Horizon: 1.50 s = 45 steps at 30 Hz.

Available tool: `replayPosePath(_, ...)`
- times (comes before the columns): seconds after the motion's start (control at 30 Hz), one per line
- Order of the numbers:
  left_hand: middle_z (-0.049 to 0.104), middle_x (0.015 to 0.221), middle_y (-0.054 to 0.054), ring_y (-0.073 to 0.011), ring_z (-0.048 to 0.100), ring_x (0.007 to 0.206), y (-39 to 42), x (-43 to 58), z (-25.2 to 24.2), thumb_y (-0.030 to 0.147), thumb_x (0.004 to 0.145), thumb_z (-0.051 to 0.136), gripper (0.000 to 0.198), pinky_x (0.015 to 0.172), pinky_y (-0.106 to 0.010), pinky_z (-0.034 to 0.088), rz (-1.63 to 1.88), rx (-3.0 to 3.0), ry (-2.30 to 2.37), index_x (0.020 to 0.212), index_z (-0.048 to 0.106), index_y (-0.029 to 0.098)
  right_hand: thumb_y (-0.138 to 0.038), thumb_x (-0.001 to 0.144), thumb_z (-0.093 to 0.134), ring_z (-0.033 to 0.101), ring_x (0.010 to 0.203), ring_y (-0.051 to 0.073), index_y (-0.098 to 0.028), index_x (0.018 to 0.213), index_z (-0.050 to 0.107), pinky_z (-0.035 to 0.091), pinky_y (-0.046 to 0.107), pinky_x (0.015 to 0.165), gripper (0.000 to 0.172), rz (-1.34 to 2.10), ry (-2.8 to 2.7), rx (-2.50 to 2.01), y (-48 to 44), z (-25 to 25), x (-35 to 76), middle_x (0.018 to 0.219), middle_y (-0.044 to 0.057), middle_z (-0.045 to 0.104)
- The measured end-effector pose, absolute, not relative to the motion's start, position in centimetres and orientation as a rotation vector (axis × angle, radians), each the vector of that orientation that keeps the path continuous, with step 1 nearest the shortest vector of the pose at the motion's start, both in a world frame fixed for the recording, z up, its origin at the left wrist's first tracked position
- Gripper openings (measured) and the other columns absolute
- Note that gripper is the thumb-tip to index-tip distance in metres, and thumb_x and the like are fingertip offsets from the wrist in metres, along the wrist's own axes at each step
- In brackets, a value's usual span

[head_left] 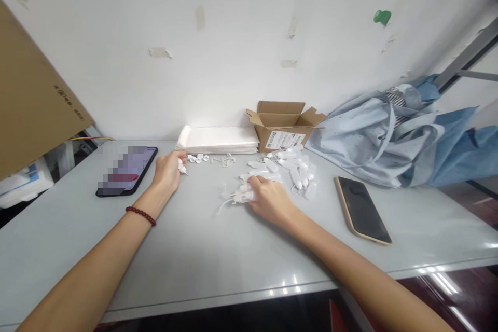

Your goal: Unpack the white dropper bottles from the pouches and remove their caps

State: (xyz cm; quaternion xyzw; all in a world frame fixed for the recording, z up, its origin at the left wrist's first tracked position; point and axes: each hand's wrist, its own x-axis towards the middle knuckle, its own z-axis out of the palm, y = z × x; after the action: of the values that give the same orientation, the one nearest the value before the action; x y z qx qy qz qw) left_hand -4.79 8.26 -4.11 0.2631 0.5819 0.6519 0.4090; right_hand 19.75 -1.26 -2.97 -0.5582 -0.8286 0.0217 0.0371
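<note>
My left hand [167,171] is closed around some small white plastic pieces [182,167], which poke out between thumb and fingers. Just right of it lie several round white caps [198,157] and a few thin pale cord loops [225,161]. My right hand [269,198] rests low over the table, its fingers closed on a bunch of clear plastic pieces [243,195] with thin strings trailing left. Behind and right of that hand spreads a loose pile of translucent white plastic pieces [299,168], some with loops. My right palm is hidden from view.
On the grey table [187,264], a lit phone [128,171] lies left and a dark phone [363,210] right. A stack of white packets [220,140] and an open cardboard box [286,132] line the wall. Light-blue cloth bags [361,140] slump at right; a cardboard sheet [35,93] leans left.
</note>
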Motion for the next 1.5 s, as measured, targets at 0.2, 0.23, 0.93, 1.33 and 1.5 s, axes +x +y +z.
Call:
replayPosePath(0.2,0.059,0.065,-0.002,-0.0121,0.055,0.061,8.5,-4.1,-4.8,0.016,0.063,0.058,0.004,0.052,-0.021,0.043,1.694,0.675,1.382,0.064,0.06,0.013,-0.018,0.08,0.051,0.063,0.079,0.022,-0.015,0.102,0.053,0.037,0.029,0.06,0.022,0.056,-2.551,-1.705,-1.2,-3.0,19.8,0.099,0.01,0.065)
replayPosePath(0.23,0.059,0.066,-0.002,-0.012,0.055,0.062,8.4,-3.9,-4.9,0.017,0.063,0.059,0.005,0.053,-0.021,0.043,1.703,0.684,1.372,0.065,0.06,0.013,-0.018,0.079,0.051,0.063,0.078,0.022,-0.015,0.101,0.053,0.037,0.029,0.059,0.022,0.047,-2.553,-1.699,-1.2,-3.1,19.8,0.098,0.01,0.065)
replayPosePath(0.93,0.07,0.093,-0.01,-0.027,0.061,0.098,7.0,-6.8,-1.8,0.026,0.057,0.071,0.021,0.075,-0.031,0.048,1.35,0.945,1.712,0.074,0.068,0.015,-0.021,0.081,0.049,0.063,0.076,0.023,-0.015,0.099,0.054,0.033,0.029,0.056,0.02,0.019,-2.555,-1.664,-1.3,-3.3,19.8,0.097,0.01,0.065)
replayPosePath(1.33,0.068,0.11,-0.015,-0.03,0.066,0.095,7.6,-8.3,-3.9,0.033,0.046,0.082,0.062,0.081,-0.034,0.05,0.741,1.607,1.888,0.103,0.067,0.011,-0.022,0.082,0.049,0.062,0.077,0.023,-0.015,0.101,0.054,0.034,0.029,0.058,0.02,0.055,-2.549,-1.681,-1.4,-3.2,19.8,0.099,0.011,0.064)
replayPosePath(1.5,0.069,0.11,-0.015,-0.0276,0.067,0.091,8.3,-7.6,-5.3,0.04,0.055,0.078,0.065,0.082,-0.035,0.05,0.804,1.722,1.919,0.111,0.064,0.01,-0.021,0.081,0.05,0.062,0.077,0.023,-0.015,0.101,0.053,0.033,0.029,0.057,0.021,0.055,-2.557,-1.672,-1.4,-3.4,19.7,0.099,0.011,0.064)
